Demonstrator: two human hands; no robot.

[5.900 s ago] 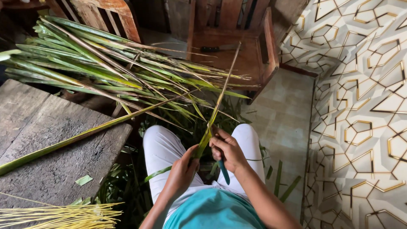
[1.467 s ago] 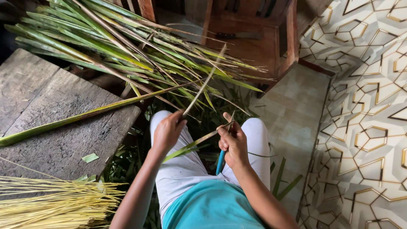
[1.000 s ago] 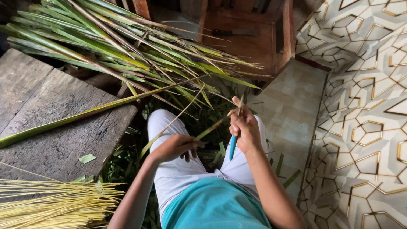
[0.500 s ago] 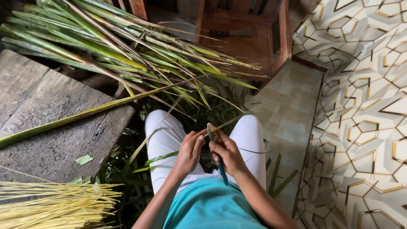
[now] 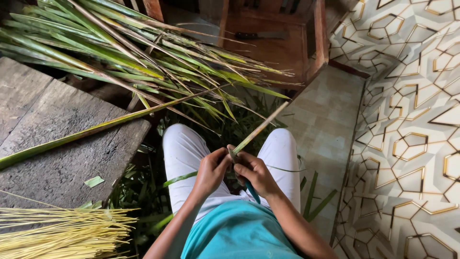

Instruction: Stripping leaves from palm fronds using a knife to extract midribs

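Above my lap, my left hand (image 5: 212, 170) and my right hand (image 5: 255, 171) meet on one long green palm leaflet (image 5: 261, 127). The leaflet rises up and to the right from my fingers, and its other end trails out to the left over my thigh. My right hand also grips a small knife with a blue handle (image 5: 251, 191), its blade lying against the leaflet between my two thumbs. I am seated in white trousers and a teal shirt.
A big pile of green palm fronds (image 5: 120, 57) lies ahead on the left. A worn wooden board (image 5: 57, 144) bears one long frond. A bundle of pale stripped midribs (image 5: 52, 232) lies at lower left. A wooden chair (image 5: 278, 43) holds a dark knife (image 5: 261, 35). Patterned tiled floor on the right.
My hands, apart a second ago while stripping a leaflet, have come together over my lap. The knife dropped back from a raised position, and the leaflet now sticks up to the right.
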